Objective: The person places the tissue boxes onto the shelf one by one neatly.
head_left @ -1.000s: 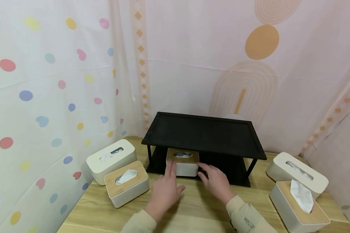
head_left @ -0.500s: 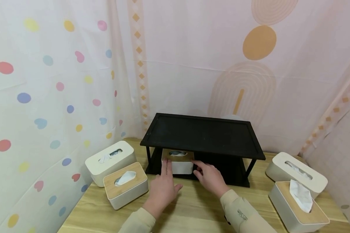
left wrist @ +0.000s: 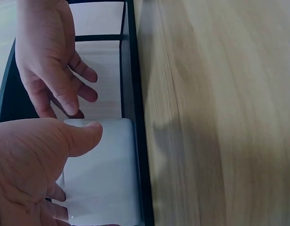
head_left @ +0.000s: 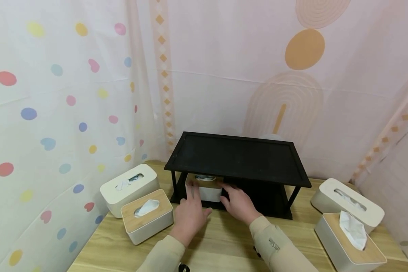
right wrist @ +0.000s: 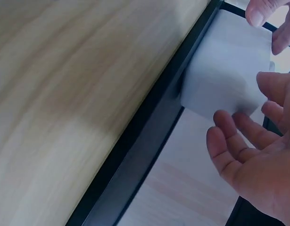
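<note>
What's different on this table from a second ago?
The tissue box under the black shelf has slid left and slightly deeper in, the left hand and right hand moving along with it. The shelf and the other four boxes stayed put.

Tissue box (head_left: 210, 194) smooth plastic, lid (head_left: 208, 184) wood-grained; rack (head_left: 238, 153) matt; tabletop (head_left: 221, 245) wood.

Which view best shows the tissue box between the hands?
The head view: the tissue box shows its wooden lid, pale front and part of the opening. The left wrist view shows only pale casing, partly behind the left hand; the right wrist view, pale casing beside the right hand.
</note>
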The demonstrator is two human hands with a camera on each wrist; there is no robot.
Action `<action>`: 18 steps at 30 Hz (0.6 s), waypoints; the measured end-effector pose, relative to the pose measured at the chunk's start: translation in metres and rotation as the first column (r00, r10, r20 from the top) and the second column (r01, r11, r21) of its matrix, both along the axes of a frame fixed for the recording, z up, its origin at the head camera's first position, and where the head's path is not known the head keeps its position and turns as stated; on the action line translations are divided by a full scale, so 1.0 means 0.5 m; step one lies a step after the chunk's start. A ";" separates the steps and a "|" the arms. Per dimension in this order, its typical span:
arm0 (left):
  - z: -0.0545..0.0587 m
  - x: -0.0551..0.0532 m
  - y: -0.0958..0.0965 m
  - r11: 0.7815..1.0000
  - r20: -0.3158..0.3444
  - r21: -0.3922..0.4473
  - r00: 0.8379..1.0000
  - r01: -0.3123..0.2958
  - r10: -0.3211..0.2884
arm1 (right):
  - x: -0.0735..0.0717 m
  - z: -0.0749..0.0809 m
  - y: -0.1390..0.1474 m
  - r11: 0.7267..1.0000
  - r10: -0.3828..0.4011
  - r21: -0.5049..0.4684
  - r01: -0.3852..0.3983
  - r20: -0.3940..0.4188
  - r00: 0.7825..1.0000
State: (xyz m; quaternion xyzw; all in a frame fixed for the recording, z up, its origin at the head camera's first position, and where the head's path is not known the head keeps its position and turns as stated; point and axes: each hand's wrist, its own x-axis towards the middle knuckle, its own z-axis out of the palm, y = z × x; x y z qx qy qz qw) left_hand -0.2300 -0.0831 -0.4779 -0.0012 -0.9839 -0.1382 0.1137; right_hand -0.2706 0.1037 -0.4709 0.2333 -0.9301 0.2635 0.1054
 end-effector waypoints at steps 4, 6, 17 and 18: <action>0.001 -0.005 0.000 1.000 0.006 0.003 1.000 0.002 -0.002 | -0.006 0.000 -0.011 0.999 0.022 0.026 -0.021 -0.020 1.000; 0.001 -0.005 0.000 1.000 0.005 0.007 1.000 -0.001 0.001 | -0.006 0.000 -0.013 0.999 0.034 0.025 -0.034 -0.015 0.999; 0.003 -0.008 -0.014 0.997 -0.021 0.074 1.000 -0.007 0.009 | -0.008 0.002 -0.032 0.994 0.091 0.056 -0.092 0.016 0.996; 0.002 -0.009 -0.016 0.997 -0.018 0.082 1.000 -0.009 0.010 | -0.008 0.002 -0.034 0.994 0.097 0.053 -0.098 0.017 0.995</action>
